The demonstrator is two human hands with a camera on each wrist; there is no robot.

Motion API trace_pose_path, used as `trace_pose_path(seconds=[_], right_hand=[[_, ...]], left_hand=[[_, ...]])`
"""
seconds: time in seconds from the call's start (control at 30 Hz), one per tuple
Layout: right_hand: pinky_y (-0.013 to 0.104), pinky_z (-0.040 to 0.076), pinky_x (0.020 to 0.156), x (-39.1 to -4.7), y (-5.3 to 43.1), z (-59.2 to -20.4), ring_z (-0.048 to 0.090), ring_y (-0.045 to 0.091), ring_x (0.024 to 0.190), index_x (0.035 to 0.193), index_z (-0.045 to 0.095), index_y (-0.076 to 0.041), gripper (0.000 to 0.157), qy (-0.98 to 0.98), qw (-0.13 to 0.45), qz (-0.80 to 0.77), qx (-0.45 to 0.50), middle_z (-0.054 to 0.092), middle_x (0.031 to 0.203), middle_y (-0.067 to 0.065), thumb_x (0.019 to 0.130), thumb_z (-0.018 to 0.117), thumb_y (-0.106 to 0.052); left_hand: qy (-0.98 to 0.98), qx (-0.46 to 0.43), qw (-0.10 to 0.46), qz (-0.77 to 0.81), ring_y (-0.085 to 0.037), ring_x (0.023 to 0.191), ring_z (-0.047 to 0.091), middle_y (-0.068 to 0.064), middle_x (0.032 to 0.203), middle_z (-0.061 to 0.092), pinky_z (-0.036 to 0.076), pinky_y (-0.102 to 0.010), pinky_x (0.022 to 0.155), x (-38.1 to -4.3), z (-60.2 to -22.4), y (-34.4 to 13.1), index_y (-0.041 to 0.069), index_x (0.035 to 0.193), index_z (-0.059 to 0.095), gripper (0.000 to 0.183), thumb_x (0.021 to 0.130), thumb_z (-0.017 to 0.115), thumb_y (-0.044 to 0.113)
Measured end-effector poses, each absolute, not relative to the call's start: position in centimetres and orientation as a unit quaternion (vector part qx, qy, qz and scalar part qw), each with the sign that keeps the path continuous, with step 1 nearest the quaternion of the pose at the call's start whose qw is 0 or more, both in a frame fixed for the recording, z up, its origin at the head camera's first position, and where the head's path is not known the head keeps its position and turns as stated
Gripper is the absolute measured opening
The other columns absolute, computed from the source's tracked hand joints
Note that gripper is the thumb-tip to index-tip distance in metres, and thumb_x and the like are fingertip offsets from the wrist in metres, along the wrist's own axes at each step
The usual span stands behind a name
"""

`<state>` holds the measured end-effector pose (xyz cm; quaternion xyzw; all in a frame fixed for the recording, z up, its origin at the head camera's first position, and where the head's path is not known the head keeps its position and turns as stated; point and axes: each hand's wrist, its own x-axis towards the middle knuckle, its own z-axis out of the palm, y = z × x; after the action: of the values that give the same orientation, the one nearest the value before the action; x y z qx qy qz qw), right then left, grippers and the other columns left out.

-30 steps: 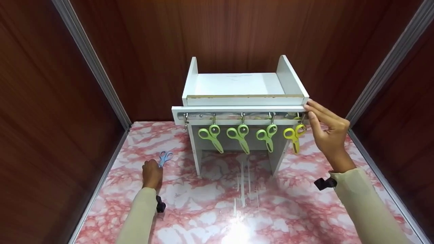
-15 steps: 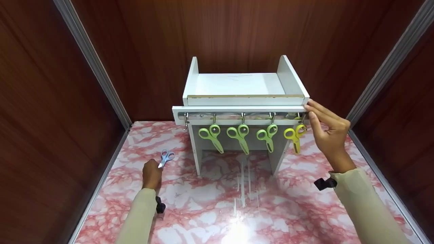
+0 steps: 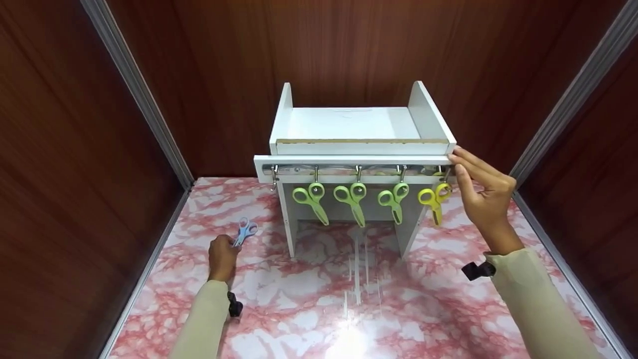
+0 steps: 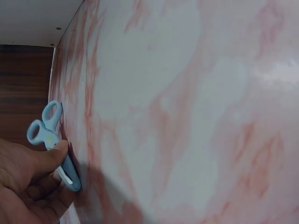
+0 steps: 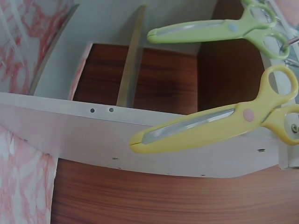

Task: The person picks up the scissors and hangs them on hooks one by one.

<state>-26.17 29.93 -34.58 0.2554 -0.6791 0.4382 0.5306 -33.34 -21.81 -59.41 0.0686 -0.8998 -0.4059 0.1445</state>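
Observation:
Light blue scissors [image 4: 51, 135] are pinched near the blades between thumb and fingers of my left hand [image 3: 223, 257], their handle loops pointing away from it. At the right end of the white hook rail [image 3: 339, 160], my right hand [image 3: 486, 192] holds the board's corner with thumb below and fingers along the edge. Yellow scissors [image 3: 432, 202] hang from the hook closest to that hand; in the right wrist view the yellow scissors [image 5: 201, 126] hang blades shut. Green scissors [image 3: 352, 199] hang on each of the three middle hooks. The leftmost hook [image 3: 273, 177] bears nothing.
The rail is on the front of a white shelf unit [image 3: 349, 124] with raised side panels. It stands on a red-and-white marbled tabletop [image 3: 299, 299]. Dark wood panels [image 3: 349, 50] with metal corner strips enclose the back and sides.
My left hand has turned and shifted slightly, and the blue scissors it holds have swung a little to the right and up. My right hand stays on the rail's corner.

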Motion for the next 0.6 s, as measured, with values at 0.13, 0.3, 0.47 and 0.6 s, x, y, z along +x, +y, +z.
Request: trace_pose_path(seconds=[0.13,0.3,0.47,0.6], right_hand=[[0.027,0.056,0.096,-26.2,29.9,-34.7,0.07,0.039,0.106,0.099,0.078,0.008,0.018,-0.681,0.529,0.439,0.253,0.071,0.11,0.028,0.086,0.067,0.014],[0.027,0.056,0.096,-26.2,29.9,-34.7,0.07,0.038,0.106,0.1,0.078,0.008,0.017,-0.681,0.529,0.439,0.252,0.071,0.11,0.028,0.087,0.068,0.013],[0.027,0.057,0.094,-26.4,29.9,-34.7,0.071,0.039,0.104,0.097,0.078,0.007,0.016,-0.67,0.536,0.444,0.256,0.072,0.108,0.026,0.086,0.068,0.012],[0.028,0.057,0.094,-26.5,30.0,-34.9,0.071,0.039,0.104,0.097,0.079,0.007,0.015,-0.665,0.539,0.447,0.258,0.073,0.108,0.025,0.086,0.069,0.011]], left_hand=[[-0.891,0.063,0.149,-0.425,-0.034,0.075,0.066,-0.021,0.08,0.071,0.055,-0.051,0.072,-33.2,-59.5,-21.8,-0.009,0.085,0.071,0.007,0.082,0.076,-0.007],[-0.878,0.07,0.151,-0.448,-0.031,0.074,0.065,-0.02,0.08,0.072,0.055,-0.047,0.071,-32.9,-59.8,-22.0,-0.008,0.084,0.073,0.006,0.08,0.077,-0.008],[-0.866,0.083,0.141,-0.472,-0.028,0.075,0.067,-0.019,0.081,0.072,0.054,-0.037,0.067,-32.5,-59.8,-22.1,-0.007,0.087,0.074,0.007,0.081,0.077,-0.007],[-0.853,0.086,0.13,-0.499,-0.033,0.08,0.07,-0.023,0.086,0.072,0.059,-0.038,0.069,-32.0,-59.5,-22.0,-0.008,0.093,0.073,0.007,0.086,0.074,-0.008]])
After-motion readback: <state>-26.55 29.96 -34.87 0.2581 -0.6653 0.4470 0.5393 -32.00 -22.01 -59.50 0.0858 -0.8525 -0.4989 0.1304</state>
